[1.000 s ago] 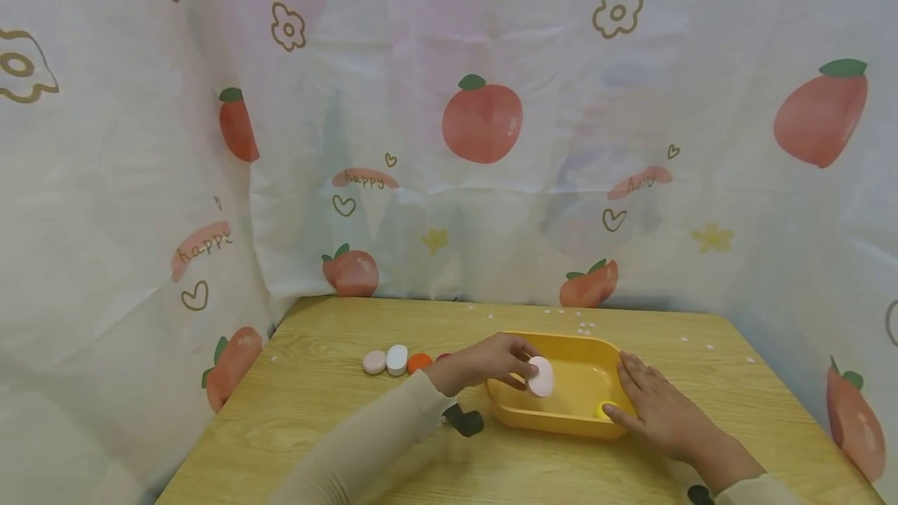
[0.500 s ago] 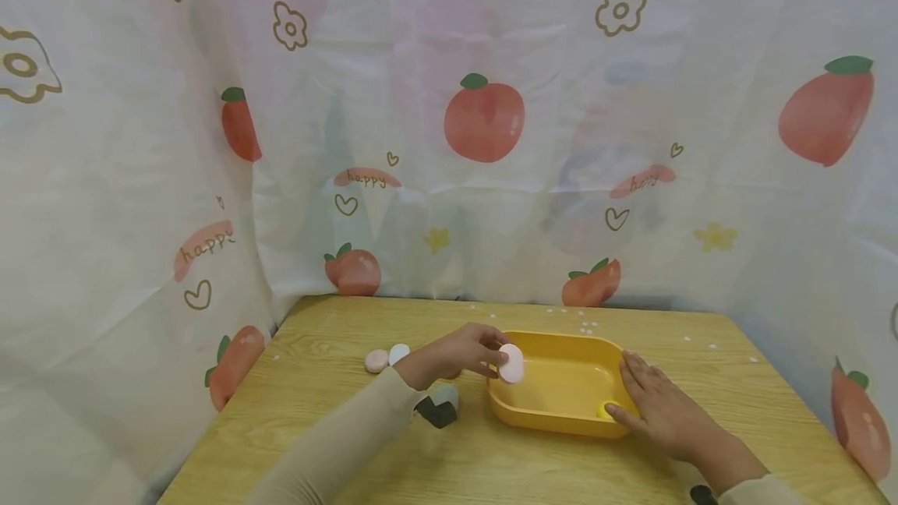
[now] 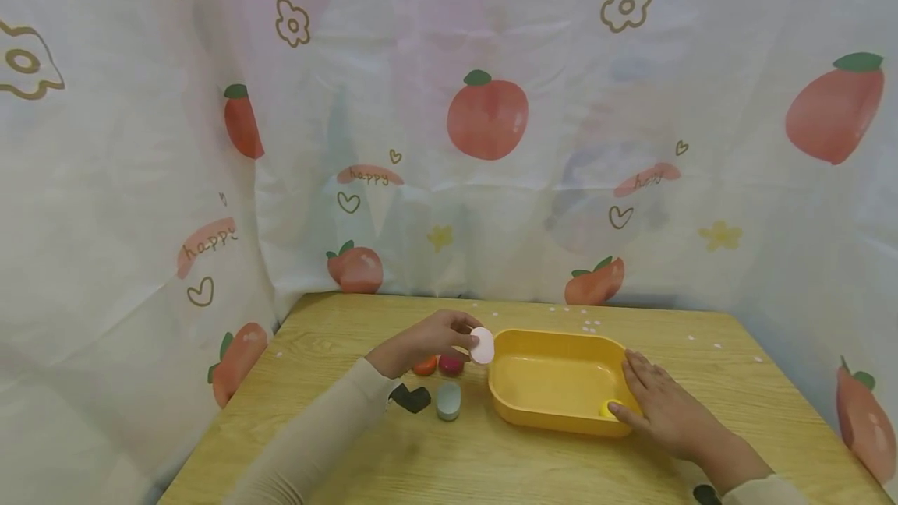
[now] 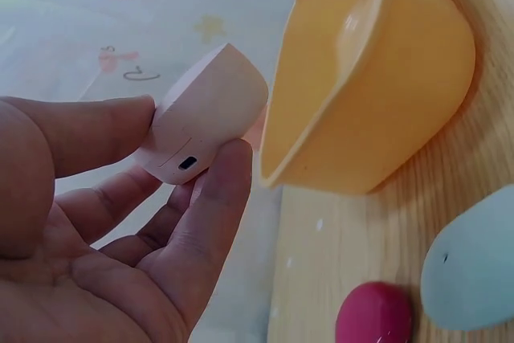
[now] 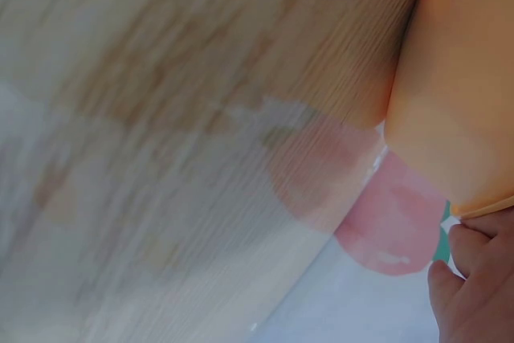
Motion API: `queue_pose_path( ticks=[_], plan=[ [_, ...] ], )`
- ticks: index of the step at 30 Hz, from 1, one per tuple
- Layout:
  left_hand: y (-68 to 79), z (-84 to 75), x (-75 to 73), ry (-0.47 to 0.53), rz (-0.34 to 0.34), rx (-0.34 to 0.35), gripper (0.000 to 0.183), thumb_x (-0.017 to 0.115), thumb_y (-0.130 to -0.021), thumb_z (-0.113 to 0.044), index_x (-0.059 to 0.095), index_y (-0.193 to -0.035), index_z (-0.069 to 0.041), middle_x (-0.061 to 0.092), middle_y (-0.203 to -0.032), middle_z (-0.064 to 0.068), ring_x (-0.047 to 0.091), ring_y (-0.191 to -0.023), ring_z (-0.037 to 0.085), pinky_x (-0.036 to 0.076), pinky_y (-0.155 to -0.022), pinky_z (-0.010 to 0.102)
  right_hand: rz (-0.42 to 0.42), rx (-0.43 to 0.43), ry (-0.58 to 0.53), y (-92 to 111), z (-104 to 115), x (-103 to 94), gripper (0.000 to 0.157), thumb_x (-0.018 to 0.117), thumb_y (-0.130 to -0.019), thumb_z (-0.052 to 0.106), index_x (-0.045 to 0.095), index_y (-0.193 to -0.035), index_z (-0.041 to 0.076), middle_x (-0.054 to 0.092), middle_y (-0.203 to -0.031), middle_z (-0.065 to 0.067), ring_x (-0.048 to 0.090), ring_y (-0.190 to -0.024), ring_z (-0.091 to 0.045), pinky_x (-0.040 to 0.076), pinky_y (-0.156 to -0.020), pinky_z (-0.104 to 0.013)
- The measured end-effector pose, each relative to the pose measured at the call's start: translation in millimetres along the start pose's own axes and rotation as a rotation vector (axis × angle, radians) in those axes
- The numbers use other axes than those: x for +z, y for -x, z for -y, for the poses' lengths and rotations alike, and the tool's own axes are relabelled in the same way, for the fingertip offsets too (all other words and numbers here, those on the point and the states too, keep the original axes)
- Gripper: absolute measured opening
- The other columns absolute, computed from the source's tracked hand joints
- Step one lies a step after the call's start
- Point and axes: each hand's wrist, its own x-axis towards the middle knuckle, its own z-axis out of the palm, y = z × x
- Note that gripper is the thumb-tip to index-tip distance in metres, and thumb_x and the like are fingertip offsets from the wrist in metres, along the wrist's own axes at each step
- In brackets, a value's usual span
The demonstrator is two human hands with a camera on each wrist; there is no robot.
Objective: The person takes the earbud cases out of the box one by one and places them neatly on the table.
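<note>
My left hand (image 3: 436,339) pinches a pale pink earbud case (image 3: 482,346) between thumb and fingers, just above the left rim of the yellow tray (image 3: 561,421). In the left wrist view the pink earbud case (image 4: 213,114) is tilted, with a small dark port on its side. My right hand (image 3: 666,411) rests with fairly straight fingers along the tray's right end, its thumb over the near right corner. Inside that corner lies a small yellow object (image 3: 609,408), partly hidden by the thumb.
Left of the tray lie an orange rounded case (image 3: 424,366), a magenta one (image 3: 451,365) and a pale blue-grey one (image 3: 449,400). White specks (image 3: 591,326) dot the wooden table (image 3: 533,466) behind the tray. A fruit-print curtain (image 3: 519,201) encloses the table.
My left hand has moved left with the pink earbud case, from over the tray's inside to its left rim. The blue-grey case has come into sight. My right hand stays put.
</note>
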Motion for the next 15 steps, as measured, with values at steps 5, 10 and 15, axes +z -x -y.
queue_pose_path(
  ticks=[5,10,15],
  plan=[
    [1.1,1.8,-15.2,-0.01,-0.018,-0.012,0.032,0.066,-0.093,-0.007,0.058,-0.123,0.002,0.062,-0.109,0.013,0.065,-0.091,0.024,0.05,-0.09,0.052,-0.002,-0.001,0.001,-0.5,-0.6,0.2,0.081,0.049,-0.099,0.05,0.029,-0.144,-0.015,0.019,-0.154,-0.03,0.019,-0.14,-0.046,0.004,-0.117,-0.049],
    [4.2,3.7,-26.0,-0.023,-0.022,-0.024,0.032,0.066,-0.093,-0.008,0.058,-0.123,0.001,0.062,-0.109,0.013,0.064,-0.094,0.025,0.054,-0.086,0.046,-0.004,-0.001,0.0,-0.5,-0.7,1.0,0.081,0.049,-0.099,0.05,0.03,-0.144,-0.015,0.019,-0.154,-0.03,0.02,-0.14,-0.047,0.0,-0.117,-0.044],
    [9.6,8.8,-32.0,-0.004,-0.025,-0.015,0.031,0.064,-0.093,-0.003,0.057,-0.122,0.004,0.062,-0.107,0.015,0.063,-0.093,0.025,0.057,-0.08,0.042,-0.003,-0.001,0.001,-0.2,-0.6,1.2,0.081,0.049,-0.1,0.049,0.029,-0.144,-0.015,0.019,-0.154,-0.03,0.019,-0.14,-0.046,-0.009,-0.116,-0.035]
  ],
)
